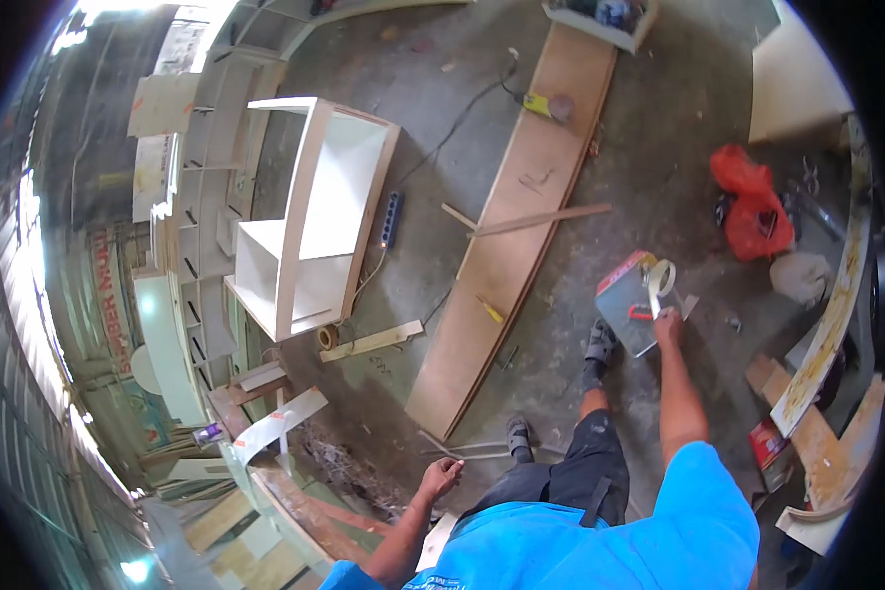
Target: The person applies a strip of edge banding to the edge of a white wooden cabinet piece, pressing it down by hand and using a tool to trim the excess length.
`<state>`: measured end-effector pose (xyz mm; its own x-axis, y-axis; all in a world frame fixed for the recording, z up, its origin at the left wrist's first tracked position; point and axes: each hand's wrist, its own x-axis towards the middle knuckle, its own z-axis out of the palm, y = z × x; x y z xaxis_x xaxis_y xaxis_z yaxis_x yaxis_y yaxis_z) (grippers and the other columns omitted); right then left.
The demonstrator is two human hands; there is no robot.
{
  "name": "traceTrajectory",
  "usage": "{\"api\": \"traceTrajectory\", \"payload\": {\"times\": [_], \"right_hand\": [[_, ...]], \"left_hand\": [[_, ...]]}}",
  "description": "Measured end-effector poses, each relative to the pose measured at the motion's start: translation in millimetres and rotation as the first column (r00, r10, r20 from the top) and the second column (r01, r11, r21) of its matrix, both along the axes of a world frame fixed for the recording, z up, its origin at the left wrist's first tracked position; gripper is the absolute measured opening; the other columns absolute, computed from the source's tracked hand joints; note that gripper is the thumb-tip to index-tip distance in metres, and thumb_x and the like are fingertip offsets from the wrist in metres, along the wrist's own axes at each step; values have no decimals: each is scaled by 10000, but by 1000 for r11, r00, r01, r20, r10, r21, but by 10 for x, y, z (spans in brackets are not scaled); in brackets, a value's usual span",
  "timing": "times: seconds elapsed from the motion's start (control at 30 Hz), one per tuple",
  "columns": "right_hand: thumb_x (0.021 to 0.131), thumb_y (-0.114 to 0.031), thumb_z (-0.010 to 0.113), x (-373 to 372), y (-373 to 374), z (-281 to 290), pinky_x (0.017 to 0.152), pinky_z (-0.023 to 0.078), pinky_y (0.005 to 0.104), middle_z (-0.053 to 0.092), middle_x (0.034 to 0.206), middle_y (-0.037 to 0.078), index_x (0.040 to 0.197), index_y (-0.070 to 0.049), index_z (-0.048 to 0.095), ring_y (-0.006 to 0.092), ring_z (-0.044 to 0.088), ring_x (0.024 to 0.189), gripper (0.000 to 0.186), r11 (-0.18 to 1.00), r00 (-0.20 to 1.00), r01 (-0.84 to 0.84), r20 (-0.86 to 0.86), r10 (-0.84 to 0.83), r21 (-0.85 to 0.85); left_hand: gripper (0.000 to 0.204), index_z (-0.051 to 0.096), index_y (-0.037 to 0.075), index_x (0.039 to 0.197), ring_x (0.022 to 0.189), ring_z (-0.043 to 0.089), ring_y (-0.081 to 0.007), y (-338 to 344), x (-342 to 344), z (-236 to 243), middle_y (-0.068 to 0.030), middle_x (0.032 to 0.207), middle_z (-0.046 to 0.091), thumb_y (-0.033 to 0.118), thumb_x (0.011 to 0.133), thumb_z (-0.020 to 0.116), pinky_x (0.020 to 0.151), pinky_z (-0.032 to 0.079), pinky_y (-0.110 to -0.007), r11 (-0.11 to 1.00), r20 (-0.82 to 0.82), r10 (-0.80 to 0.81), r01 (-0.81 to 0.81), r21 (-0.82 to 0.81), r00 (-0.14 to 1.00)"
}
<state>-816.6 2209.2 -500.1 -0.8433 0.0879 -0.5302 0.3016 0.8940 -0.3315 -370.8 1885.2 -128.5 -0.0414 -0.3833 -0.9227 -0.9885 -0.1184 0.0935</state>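
Observation:
My right hand [669, 326] reaches out to the right, fingers closed at the lower edge of a roll of pale tape [663, 276]. Under it stands a metal tin [619, 293] with a red and yellow side. A small red tool [641, 312] rests on the tin, right beside my fingers. My left hand [442, 479] hangs low in front of me, fingers curled and pinched together. Anything between those fingertips is too small to make out. Thin pale strips [492, 453] lie on the floor just beyond it.
A long wooden panel [521, 226] spans the floor, bearing a loose batten [551, 218], a yellow-handled tool [491, 310] and a yellow power tool [547, 106]. Left of it are a white cabinet [315, 216] and a power strip [391, 220]. A red bag [757, 202] and board offcuts [816, 433] lie right.

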Motion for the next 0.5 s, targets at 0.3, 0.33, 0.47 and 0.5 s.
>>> {"api": "traceTrajectory", "payload": {"times": [0.3, 0.33, 0.47, 0.5], "right_hand": [[792, -119, 628, 454, -1387, 2701, 552, 524, 315, 675, 721, 87, 805, -8, 688, 166, 671, 634, 127, 791, 838, -176, 333, 433, -586], [797, -124, 634, 499, -1543, 3005, 529, 514, 288, 661, 699, 61, 837, 6, 681, 123, 654, 611, 143, 716, 752, -318, 295, 589, -621], [813, -103, 632, 667, -2146, 4069, 531, 500, 257, 660, 713, 59, 942, 14, 660, 116, 617, 590, 176, 512, 544, -258, 315, 778, -819], [813, -103, 632, 688, -2258, 4295, 531, 500, 257, 660, 713, 59, 942, 14, 660, 116, 617, 590, 176, 529, 548, -290, 314, 775, -798]], "left_hand": [[419, 610, 73, 1170, 990, 617, -365, 230, -1499, 701, -172, 1117, 590, 342, 854, 669, 836, 504, -443, 769, -403, -602, 363, -526, 690], [447, 585, 70, 1197, 993, 614, -372, 242, -1639, 827, -168, 1156, 572, 310, 836, 689, 838, 505, -444, 795, -479, -579, 326, -512, 659], [523, 534, 68, 1247, 1020, 603, -382, 169, -1935, 1221, -161, 1218, 543, 233, 789, 724, 833, 511, -456, 725, -577, -660, 207, -657, 481], [504, 539, 67, 1237, 1013, 607, -376, 116, -1946, 1284, -161, 1205, 552, 221, 792, 720, 825, 512, -455, 740, -589, -635, 175, -649, 500]]}}
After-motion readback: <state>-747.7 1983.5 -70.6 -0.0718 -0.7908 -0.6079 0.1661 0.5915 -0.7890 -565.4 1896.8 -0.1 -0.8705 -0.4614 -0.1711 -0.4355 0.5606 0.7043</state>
